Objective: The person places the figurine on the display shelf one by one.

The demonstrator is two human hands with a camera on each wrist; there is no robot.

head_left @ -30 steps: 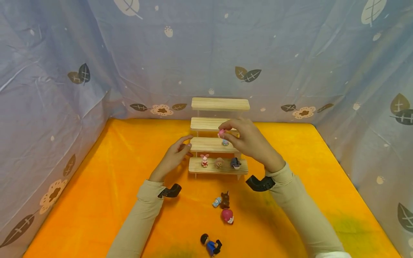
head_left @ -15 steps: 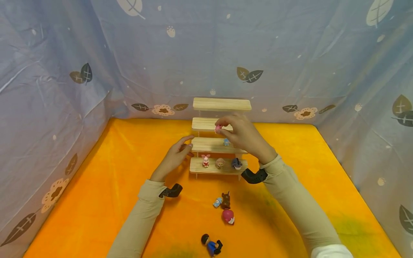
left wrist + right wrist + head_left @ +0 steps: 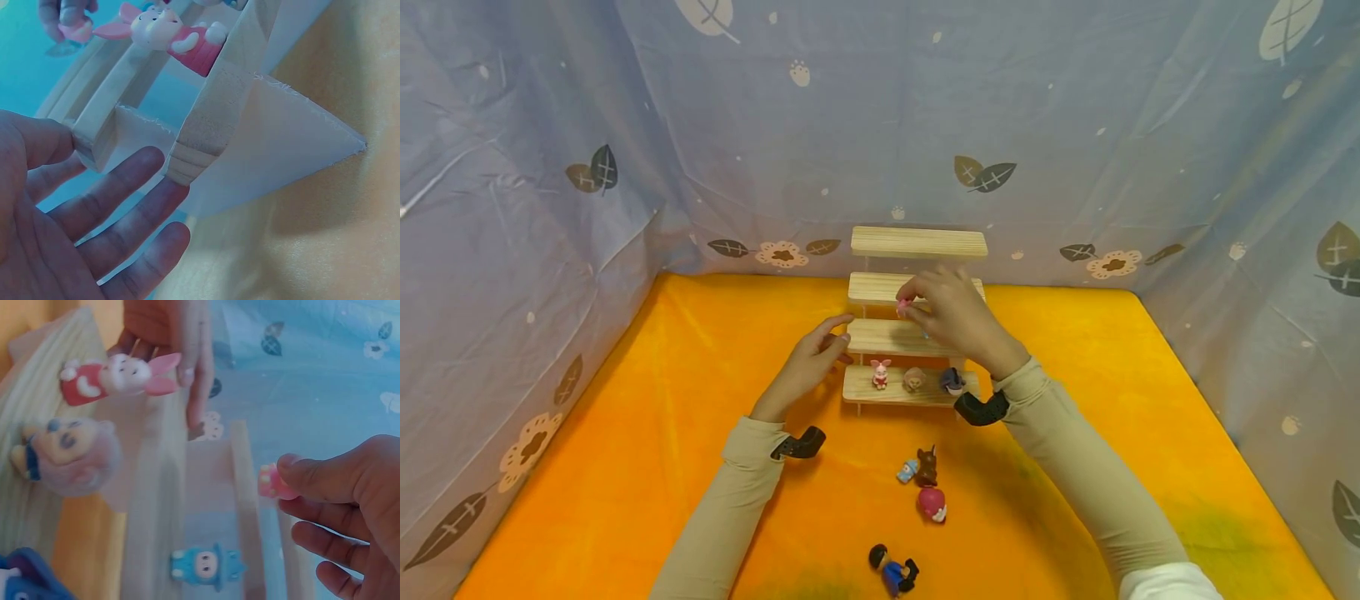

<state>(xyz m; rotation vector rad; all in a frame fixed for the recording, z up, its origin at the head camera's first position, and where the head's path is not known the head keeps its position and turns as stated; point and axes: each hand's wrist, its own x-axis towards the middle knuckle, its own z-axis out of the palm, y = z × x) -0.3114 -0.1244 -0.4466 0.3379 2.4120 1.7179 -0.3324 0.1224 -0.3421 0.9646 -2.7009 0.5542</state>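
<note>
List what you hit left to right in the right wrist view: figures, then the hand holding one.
Dark blue figure at the bottom edge → rabbit-eared figure → hatted turquoise figure → pinched pink figure → right hand.

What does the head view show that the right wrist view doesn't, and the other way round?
Head view only: the brown toy, red toy and doll on the orange cloth.
Right wrist view only: the face of the blue toy on the shelf; the right hand mostly hides that toy in the head view.
Both: the left hand at the shelf's end, the pink-eared toy, and the pink toy held in the right hand.
</note>
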